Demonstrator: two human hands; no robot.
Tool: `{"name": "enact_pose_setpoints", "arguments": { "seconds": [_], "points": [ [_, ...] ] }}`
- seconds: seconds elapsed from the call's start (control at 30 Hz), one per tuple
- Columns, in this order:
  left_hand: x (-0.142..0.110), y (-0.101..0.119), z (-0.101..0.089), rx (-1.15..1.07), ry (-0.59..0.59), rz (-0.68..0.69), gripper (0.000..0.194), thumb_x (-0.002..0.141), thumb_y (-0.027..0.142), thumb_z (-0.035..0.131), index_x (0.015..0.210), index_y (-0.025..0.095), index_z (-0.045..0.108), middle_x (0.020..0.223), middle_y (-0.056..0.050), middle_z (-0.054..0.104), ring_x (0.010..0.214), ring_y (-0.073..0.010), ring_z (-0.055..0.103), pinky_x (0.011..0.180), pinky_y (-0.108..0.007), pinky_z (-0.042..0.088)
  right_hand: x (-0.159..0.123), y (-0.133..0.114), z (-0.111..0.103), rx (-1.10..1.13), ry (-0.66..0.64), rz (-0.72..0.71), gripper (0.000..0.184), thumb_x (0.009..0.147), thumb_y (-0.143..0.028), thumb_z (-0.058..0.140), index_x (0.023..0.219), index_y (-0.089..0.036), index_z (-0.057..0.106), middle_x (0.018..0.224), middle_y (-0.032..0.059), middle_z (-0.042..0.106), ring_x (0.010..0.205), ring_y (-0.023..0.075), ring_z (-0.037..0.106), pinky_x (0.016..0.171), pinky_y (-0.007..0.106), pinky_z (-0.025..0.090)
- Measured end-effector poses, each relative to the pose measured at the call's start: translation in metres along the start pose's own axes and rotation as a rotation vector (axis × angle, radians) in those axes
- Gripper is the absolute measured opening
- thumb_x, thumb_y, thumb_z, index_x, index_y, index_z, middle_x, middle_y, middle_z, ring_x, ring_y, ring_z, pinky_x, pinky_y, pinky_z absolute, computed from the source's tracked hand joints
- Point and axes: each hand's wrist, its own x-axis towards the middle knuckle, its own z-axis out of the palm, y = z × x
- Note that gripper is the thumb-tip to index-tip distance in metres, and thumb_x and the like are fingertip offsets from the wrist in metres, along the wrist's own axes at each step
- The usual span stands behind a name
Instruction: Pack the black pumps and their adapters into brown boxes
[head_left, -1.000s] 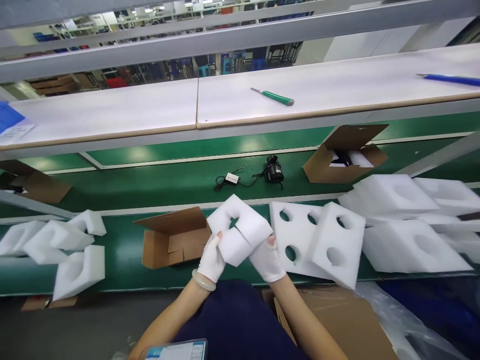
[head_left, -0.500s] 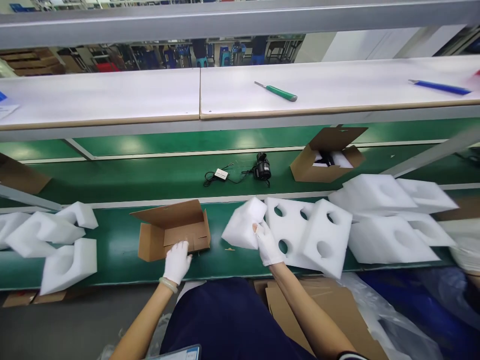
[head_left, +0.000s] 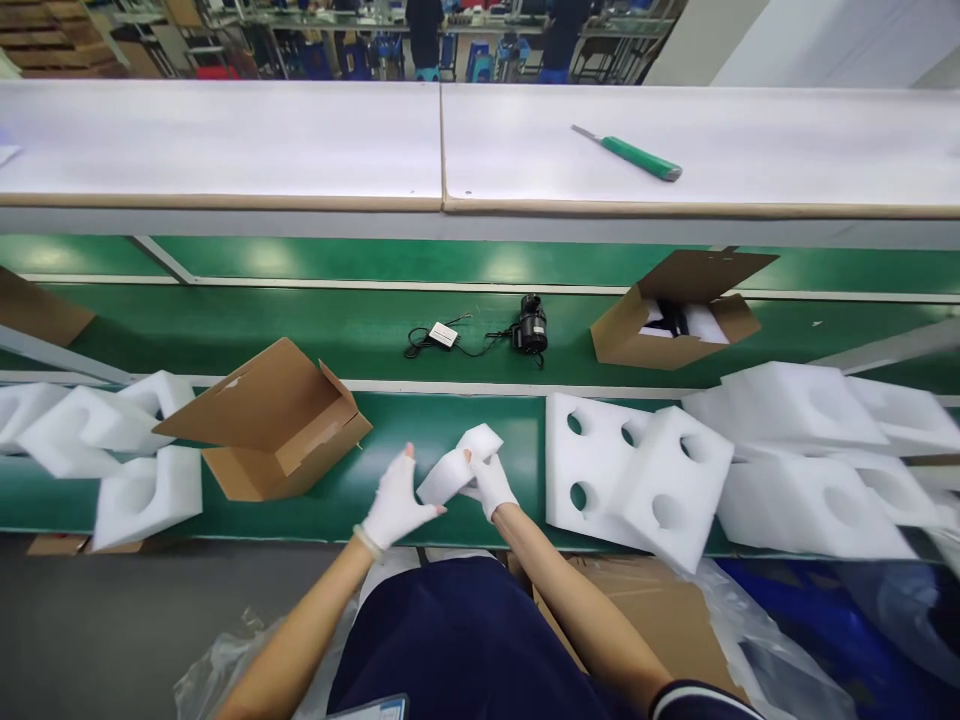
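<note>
Grey floor (head_left: 112, 620), long white shelf (head_left: 300, 140), blue stools (head_left: 482, 68) beyond it

The left hand (head_left: 396, 508), gloved in white, is spread wide — fingers (head_left: 405, 470) pointing forward, thumb (head_left: 426, 513) stretched toward the right hand (head_left: 491, 484) near it, which is likewise gloved and curled in a grip. Behind the hands, the left forearm (head_left: 300, 625) and right forearm (head_left: 574, 600) — both bare — slant back and outward.

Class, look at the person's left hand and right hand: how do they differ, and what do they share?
The left hand is spread open beside the white foam piece; the right hand grips that piece. The left hand has a pale bangle at the wrist; the right hand shows none. Both wear white gloves.
</note>
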Motion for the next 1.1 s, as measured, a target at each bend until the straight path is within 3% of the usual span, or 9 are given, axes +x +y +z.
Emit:
{"name": "enact_pose_setpoints", "arguments": {
  "seconds": [0.13,0.37,0.43,0.53,0.67,0.83,0.9,0.97,1.1],
  "points": [
    [-0.008,0.018,0.039,-0.360,-0.030,-0.159,0.066,0.056,0.027,0.079,0.117,0.023,0.054,0.109,-0.009,0.064,0.106,-0.0326,0.059,0.100,-0.049,0.039,-0.016,-0.010,0.016,-0.043,-0.148,-0.089,0.069,0.069,-0.047,0.073,0.125,-0.025,0.040,0.099,0.0087,0.065,0.077,0.0204,0.065,0.064,0.034,0.055],
    [0.015,0.015,0.017,-0.597,-0.150,-0.015,0.055,0.062,0.029,0.079,0.110,0.021,0.054,0.106,-0.009,0.064,0.103,-0.0300,0.059,0.092,-0.043,0.047,-0.027,-0.034,0.014,-0.047,-0.206,-0.162,0.098,0.069,-0.045,0.072,0.148,-0.024,0.017,0.096,0.0048,0.068,0.078,0.0208,0.065,0.068,0.034,0.056],
    [0.028,0.009,0.010,-0.623,-0.190,-0.011,0.055,0.061,0.029,0.080,0.109,0.021,0.056,0.110,-0.009,0.064,0.106,-0.0304,0.059,0.094,-0.043,0.046,-0.016,-0.042,0.003,-0.136,-0.241,-0.150,0.092,0.069,-0.044,0.071,0.146,-0.021,0.027,0.087,0.0031,0.068,0.073,0.0202,0.064,0.065,0.034,0.055],
    [0.051,-0.010,0.001,-0.815,-0.250,-0.105,0.058,0.062,0.031,0.078,0.115,0.019,0.057,0.121,-0.012,0.062,0.115,-0.0319,0.055,0.101,-0.044,0.040,0.023,-0.071,-0.027,-0.313,-0.201,-0.175,0.067,0.072,-0.046,0.065,0.130,-0.015,0.051,0.081,0.0050,0.068,0.073,0.0221,0.065,0.071,0.037,0.054],
    [0.098,-0.036,0.001,-0.909,-0.450,-0.271,0.053,0.065,0.032,0.069,0.116,0.016,0.059,0.121,-0.014,0.063,0.118,-0.0314,0.055,0.103,-0.047,0.038,0.109,-0.139,-0.058,-0.690,0.205,-0.323,0.068,0.073,-0.046,0.063,0.131,-0.014,0.051,0.107,0.0135,0.066,0.107,0.0295,0.059,0.097,0.040,0.042],
    [0.153,-0.038,0.020,-0.346,-0.177,-0.340,0.070,0.054,0.021,0.070,0.121,0.015,0.055,0.136,-0.019,0.050,0.138,-0.0360,0.029,0.114,-0.051,0.020,0.207,-0.213,-0.027,-0.993,0.435,-0.219,0.093,0.068,-0.047,0.068,0.143,-0.005,0.032,0.135,0.0260,0.048,0.124,0.0365,0.048,0.103,0.042,0.036],
    [0.150,-0.039,0.025,-0.280,-0.044,-0.310,0.072,0.054,0.023,0.071,0.123,0.015,0.055,0.143,-0.020,0.043,0.143,-0.0351,0.018,0.117,-0.047,0.012,0.226,-0.223,-0.001,-0.949,0.439,-0.177,0.089,0.069,-0.048,0.066,0.140,-0.004,0.036,0.133,0.0267,0.050,0.121,0.0360,0.051,0.101,0.042,0.039],
    [0.128,-0.049,0.025,-0.202,0.017,-0.274,0.060,0.061,0.029,0.068,0.120,0.020,0.060,0.139,-0.016,0.049,0.140,-0.0328,0.029,0.116,-0.045,0.018,0.236,-0.218,0.017,-0.921,0.418,-0.159,0.086,0.072,-0.052,0.059,0.137,0.000,0.038,0.128,0.0300,0.052,0.118,0.0366,0.054,0.098,0.043,0.043],
    [0.044,-0.076,0.013,-0.082,-0.014,-0.366,0.038,0.067,0.033,0.062,0.104,0.033,0.070,0.117,-0.003,0.068,0.118,-0.0281,0.056,0.106,-0.040,0.038,0.258,-0.192,0.008,-0.783,0.488,-0.172,0.104,0.062,-0.067,0.058,0.147,-0.014,0.031,0.132,0.0259,0.050,0.119,0.0409,0.052,0.091,0.054,0.048]
  ]
}}
